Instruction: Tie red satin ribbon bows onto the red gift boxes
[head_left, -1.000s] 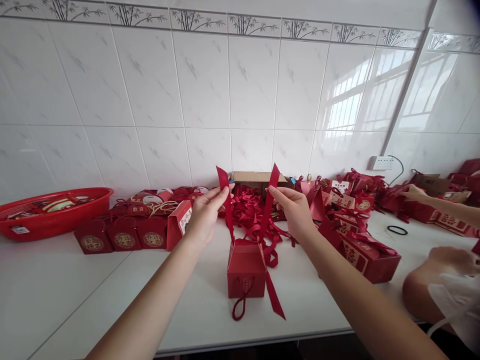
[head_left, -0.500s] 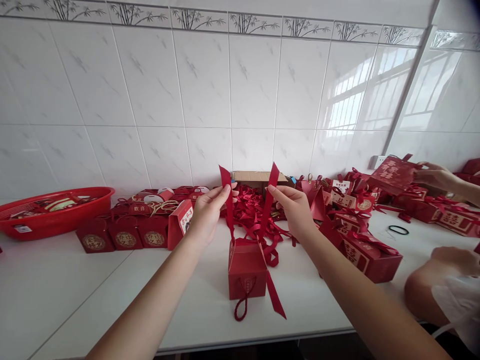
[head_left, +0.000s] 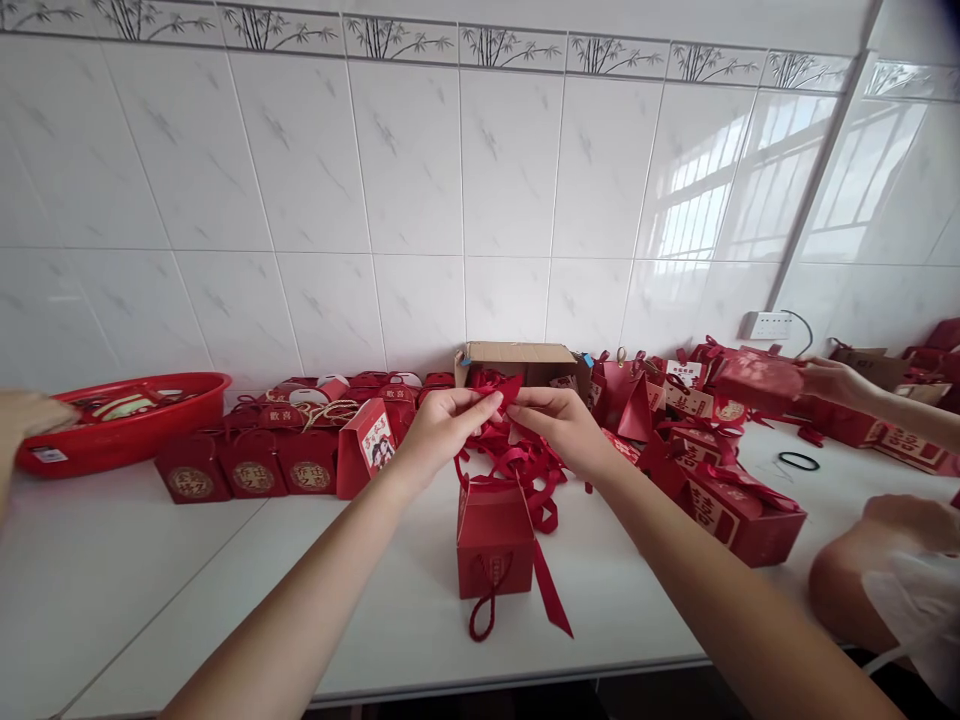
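A small red gift box [head_left: 495, 545] stands on the white table [head_left: 405, 640] in front of me, a dark red cord loop hanging from its near side. Above and behind it, my left hand [head_left: 450, 415] and my right hand [head_left: 551, 415] meet, both with fingers pinched on a red ribbon [head_left: 511, 388]. Part of the ribbon is hidden by my fingers. Another red ribbon end [head_left: 553, 590] trails from the box's right side onto the table. Behind my hands lies a heap of red ribbons [head_left: 525, 462].
Finished-looking red boxes [head_left: 259, 465] line the left, beside a red plastic basin [head_left: 150, 430] that another person's blurred hand reaches. Beyond the ribbons is a cardboard carton [head_left: 525, 352]. More boxes [head_left: 750, 520] sit at right, near a co-worker's hand [head_left: 840, 385] and a black ring [head_left: 797, 460].
My hands have come together, bringing the two upright ribbon ends to one place. At right, a co-worker's held box has lowered; another person's hand has appeared at the left basin.
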